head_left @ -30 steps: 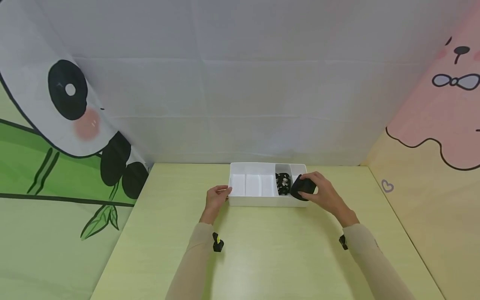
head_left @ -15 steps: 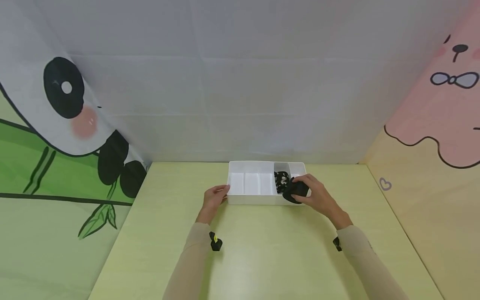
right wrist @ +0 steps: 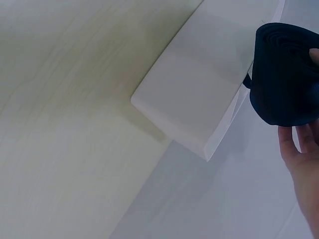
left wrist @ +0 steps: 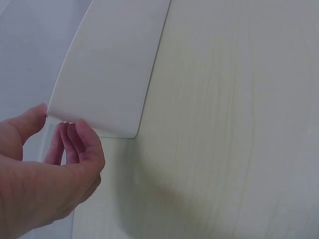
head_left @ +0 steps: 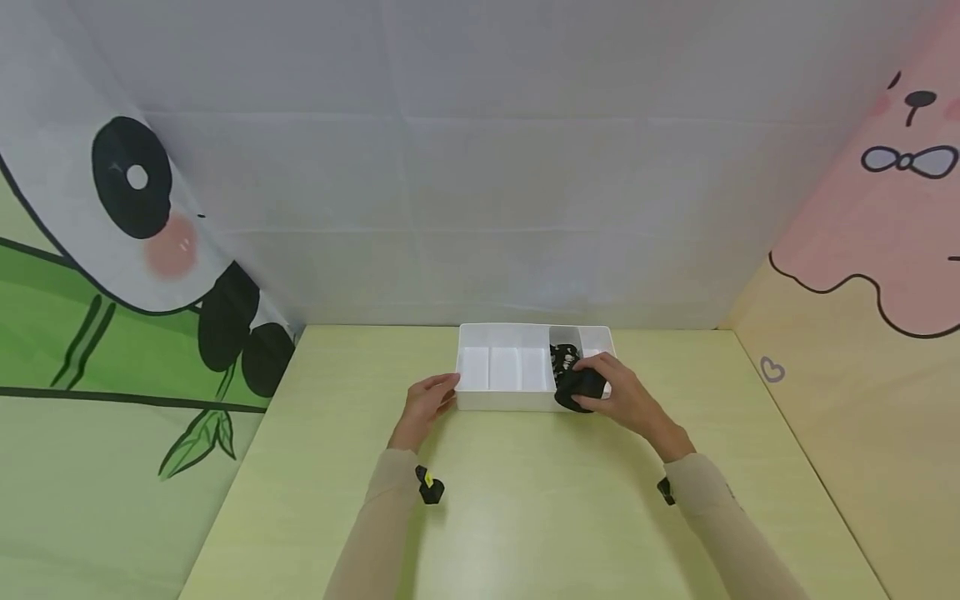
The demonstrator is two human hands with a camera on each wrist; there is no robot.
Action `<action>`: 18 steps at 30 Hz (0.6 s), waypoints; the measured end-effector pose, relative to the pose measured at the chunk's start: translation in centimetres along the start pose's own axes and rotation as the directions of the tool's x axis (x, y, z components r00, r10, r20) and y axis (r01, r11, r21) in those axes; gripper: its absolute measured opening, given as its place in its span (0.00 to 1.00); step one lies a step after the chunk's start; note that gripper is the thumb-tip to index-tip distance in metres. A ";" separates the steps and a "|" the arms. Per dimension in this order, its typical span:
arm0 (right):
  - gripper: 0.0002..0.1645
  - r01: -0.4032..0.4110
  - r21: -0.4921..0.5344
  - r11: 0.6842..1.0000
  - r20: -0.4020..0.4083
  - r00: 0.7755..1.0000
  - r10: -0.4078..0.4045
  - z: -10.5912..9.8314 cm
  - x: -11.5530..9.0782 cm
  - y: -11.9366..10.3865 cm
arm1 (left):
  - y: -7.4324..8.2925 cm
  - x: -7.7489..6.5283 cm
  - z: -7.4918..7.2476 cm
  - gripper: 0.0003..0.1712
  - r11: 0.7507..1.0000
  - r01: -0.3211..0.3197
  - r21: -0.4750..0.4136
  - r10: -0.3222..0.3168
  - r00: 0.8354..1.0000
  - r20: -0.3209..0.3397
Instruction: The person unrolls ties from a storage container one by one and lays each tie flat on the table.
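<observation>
- The left hand has its thumb and bent fingers slightly apart, holding the left end of the white box. A slack hold could let the box slide on the table if bumped.
- A patterned bundle, black with pale marks, sits in a compartment right of the box's middle. Pressure from above might crumple or shift it.
- A black roll is at the box's front edge, partly over the bundle; contact with the rim is unclear. Held too low, it could snag.
- The right hand grips the roll, thumb and fingers spread to its width; uneven loosening could uncoil it.
</observation>
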State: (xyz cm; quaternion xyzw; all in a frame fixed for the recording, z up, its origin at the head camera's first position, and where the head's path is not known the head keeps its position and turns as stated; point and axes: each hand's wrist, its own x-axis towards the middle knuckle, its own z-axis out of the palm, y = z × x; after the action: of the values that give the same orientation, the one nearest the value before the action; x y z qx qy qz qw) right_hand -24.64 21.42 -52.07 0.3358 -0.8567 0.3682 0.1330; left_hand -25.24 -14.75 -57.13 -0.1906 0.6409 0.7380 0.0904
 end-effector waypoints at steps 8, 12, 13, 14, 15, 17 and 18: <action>0.30 0.014 0.013 1.000 0.016 1.000 -0.015 1.1 0.2 -0.5 | -0.3 -0.2 -0.3 0.22 1.000 -0.008 -0.002 0.008 1.000 0.013; 0.30 -0.005 0.030 1.000 0.035 0.999 0.004 1.4 0.5 -0.9 | -0.5 -0.5 -0.6 0.22 0.999 -0.021 0.031 0.020 1.000 0.022; 0.29 -0.008 0.038 0.999 0.039 0.999 0.006 1.5 0.5 -1.1 | -0.5 -0.6 -0.6 0.23 0.999 -0.022 0.040 0.021 0.999 0.025; 0.29 -0.010 0.045 0.999 0.043 0.999 0.008 1.6 0.6 -1.2 | -0.5 -0.7 -0.7 0.22 0.998 -0.024 0.051 0.023 0.999 0.027; 0.29 -0.012 0.051 0.999 0.047 0.999 0.009 1.7 0.6 -1.3 | -0.5 -0.9 -0.8 0.22 0.998 -0.028 0.061 0.027 0.999 0.029; 0.29 -0.013 0.064 0.998 0.052 0.999 0.010 2.0 0.8 -1.5 | -0.5 -1.2 -0.9 0.23 0.996 -0.039 0.081 0.036 0.999 0.034; 0.29 -0.014 0.068 0.998 0.055 0.998 0.011 2.1 0.8 -1.5 | -0.5 -1.4 -1.0 0.23 0.995 -0.042 0.089 0.039 0.999 0.035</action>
State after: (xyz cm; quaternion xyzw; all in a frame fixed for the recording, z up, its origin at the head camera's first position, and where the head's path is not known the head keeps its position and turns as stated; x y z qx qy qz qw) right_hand -24.16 18.72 -52.33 0.3448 -0.8490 0.3888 0.0956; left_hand -23.61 -15.51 -57.12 -0.1612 0.6755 0.7133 0.0946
